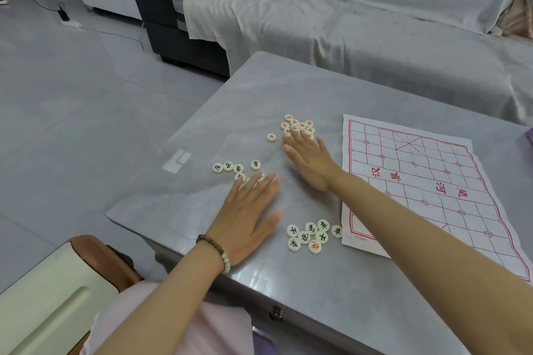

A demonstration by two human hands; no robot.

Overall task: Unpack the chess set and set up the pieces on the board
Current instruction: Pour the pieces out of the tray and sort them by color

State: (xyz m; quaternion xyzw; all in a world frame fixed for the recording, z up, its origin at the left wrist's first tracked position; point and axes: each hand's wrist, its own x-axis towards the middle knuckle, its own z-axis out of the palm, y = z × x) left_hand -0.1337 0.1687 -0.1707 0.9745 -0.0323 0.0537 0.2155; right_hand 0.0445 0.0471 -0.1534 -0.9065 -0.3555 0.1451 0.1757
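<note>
A white paper board (427, 190) with a red grid lies flat on the right of the grey table (259, 89). Round cream pieces lie loose in three clusters. Red-marked pieces (298, 125) sit farthest away, and my right hand (310, 158) lies flat with its fingertips touching them. Black-marked pieces (230, 167) lie to the left, where my left hand (249, 217), palm down with fingers spread, covers a few. A third group (310, 235) of mostly black pieces and one red rests near the board's near left corner.
A sofa under a grey cover (375, 23) stands behind the table. Grey floor (72, 95) stretches to the left, with a cable and plug on it. A cream and brown chair (57, 297) is at the lower left. A single red piece (271, 137) lies apart.
</note>
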